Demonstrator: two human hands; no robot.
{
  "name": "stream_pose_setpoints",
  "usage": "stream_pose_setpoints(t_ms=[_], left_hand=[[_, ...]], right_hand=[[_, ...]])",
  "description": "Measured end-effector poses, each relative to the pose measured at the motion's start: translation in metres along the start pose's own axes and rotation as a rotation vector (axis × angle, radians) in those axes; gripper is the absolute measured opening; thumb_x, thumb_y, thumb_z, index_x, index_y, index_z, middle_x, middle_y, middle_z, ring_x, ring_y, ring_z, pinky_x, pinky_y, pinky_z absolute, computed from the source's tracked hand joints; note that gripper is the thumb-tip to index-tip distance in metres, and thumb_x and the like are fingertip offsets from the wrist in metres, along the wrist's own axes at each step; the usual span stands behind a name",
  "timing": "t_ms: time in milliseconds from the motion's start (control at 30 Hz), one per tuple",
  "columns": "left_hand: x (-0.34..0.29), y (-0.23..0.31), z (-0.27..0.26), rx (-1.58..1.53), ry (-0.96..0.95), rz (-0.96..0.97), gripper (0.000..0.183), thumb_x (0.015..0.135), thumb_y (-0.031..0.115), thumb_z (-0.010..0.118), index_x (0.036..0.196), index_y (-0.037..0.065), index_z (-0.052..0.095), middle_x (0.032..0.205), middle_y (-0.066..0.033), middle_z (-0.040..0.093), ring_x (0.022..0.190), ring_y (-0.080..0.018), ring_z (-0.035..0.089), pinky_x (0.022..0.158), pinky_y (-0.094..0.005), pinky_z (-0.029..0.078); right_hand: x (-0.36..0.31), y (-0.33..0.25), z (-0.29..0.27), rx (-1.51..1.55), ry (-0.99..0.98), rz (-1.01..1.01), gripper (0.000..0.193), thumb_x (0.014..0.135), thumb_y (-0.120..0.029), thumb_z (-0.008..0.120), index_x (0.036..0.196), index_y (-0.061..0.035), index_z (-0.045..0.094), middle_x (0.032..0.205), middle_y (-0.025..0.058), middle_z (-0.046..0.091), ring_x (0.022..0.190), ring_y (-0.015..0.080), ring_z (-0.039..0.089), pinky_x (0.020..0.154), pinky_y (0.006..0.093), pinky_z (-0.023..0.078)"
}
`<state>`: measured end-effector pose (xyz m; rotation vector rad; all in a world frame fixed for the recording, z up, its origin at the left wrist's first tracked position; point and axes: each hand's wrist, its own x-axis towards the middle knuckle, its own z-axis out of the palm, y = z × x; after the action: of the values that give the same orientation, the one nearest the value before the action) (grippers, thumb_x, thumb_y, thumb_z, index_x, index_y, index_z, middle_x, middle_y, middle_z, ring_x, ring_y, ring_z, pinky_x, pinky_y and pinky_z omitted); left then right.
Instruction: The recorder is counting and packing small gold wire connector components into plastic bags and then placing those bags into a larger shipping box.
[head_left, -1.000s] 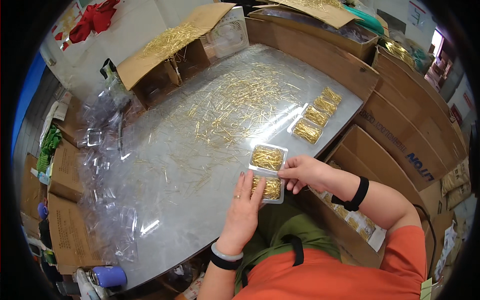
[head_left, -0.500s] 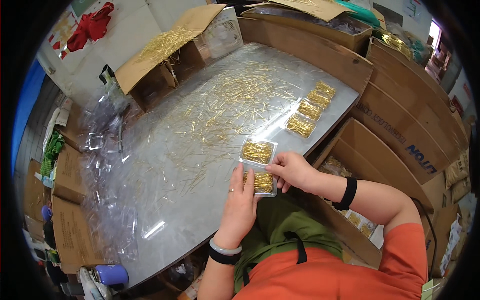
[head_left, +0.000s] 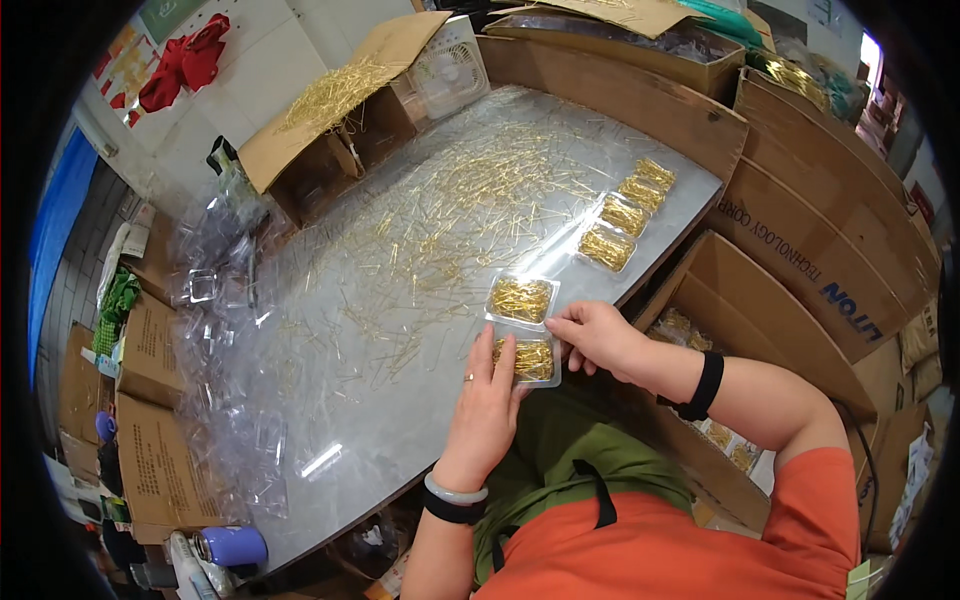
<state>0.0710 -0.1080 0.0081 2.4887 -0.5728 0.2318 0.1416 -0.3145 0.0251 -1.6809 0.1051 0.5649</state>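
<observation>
Close to the table's near edge lies a clear plastic tray filled with thin gold-coloured metal pins. My left hand holds its left side, two fingers laid straight along it and the thumb by the near edge. At the tray's far right corner, my right hand pinches the rim between thumb and forefinger. Just beyond sits a second pin-filled clear tray, touching or joined to the first; I cannot tell which. Loose gold pins are strewn over the grey table.
Several filled trays stand in a row at the table's right. An open cardboard box with packed trays is beside my right arm. Empty clear plastic packs pile up at left. A fan and pin-covered cardboard stand at the back.
The near tray and both my hands have shifted slightly to the right. The whole view has turned a little. My grip looks much the same.
</observation>
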Motion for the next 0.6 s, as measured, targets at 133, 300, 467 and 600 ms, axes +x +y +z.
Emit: stream_pose_setpoints(t_ms=[133,300,467,600], left_hand=[[-0.001,-0.001,0.003,-0.005,0.013,0.003,0.063,0.095,0.005,0.065,0.152,0.000,0.039,0.161,-0.0276,0.028,0.147,-0.0470,0.032,0.118,-0.0483,0.034],[-0.003,-0.009,0.006,-0.012,0.025,0.023,0.063,0.094,0.003,0.065,0.152,0.000,0.039,0.161,-0.0273,0.028,0.146,-0.0474,0.034,0.118,-0.0483,0.035],[0.000,-0.018,0.003,0.024,0.014,0.044,0.064,0.093,0.002,0.065,0.152,0.000,0.040,0.161,-0.0270,0.029,0.145,-0.0467,0.035,0.118,-0.0478,0.035],[0.001,-0.019,-0.002,0.047,-0.017,0.053,0.064,0.093,0.001,0.064,0.152,-0.001,0.039,0.161,-0.0270,0.029,0.145,-0.0458,0.036,0.118,-0.0472,0.035]], right_hand=[[0.015,0.006,-0.004,0.002,-0.021,0.008,0.020,0.102,-0.024,0.063,0.100,-0.0036,0.064,0.079,0.0043,0.068,0.053,0.0098,0.056,0.042,0.0247,0.039],[0.009,-0.003,-0.007,0.031,-0.008,0.058,0.021,0.100,-0.024,0.064,0.099,-0.0031,0.064,0.078,0.0044,0.067,0.055,0.0103,0.056,0.043,0.0253,0.039],[0.024,-0.008,-0.008,-0.003,-0.075,0.065,0.021,0.101,-0.026,0.063,0.096,-0.0054,0.061,0.084,0.0024,0.068,0.059,0.0092,0.057,0.047,0.0239,0.041],[0.031,-0.016,-0.019,-0.069,-0.126,0.092,0.021,0.094,-0.016,0.063,0.090,0.0034,0.069,0.082,0.0093,0.072,0.060,0.0137,0.063,0.046,0.0280,0.048]])
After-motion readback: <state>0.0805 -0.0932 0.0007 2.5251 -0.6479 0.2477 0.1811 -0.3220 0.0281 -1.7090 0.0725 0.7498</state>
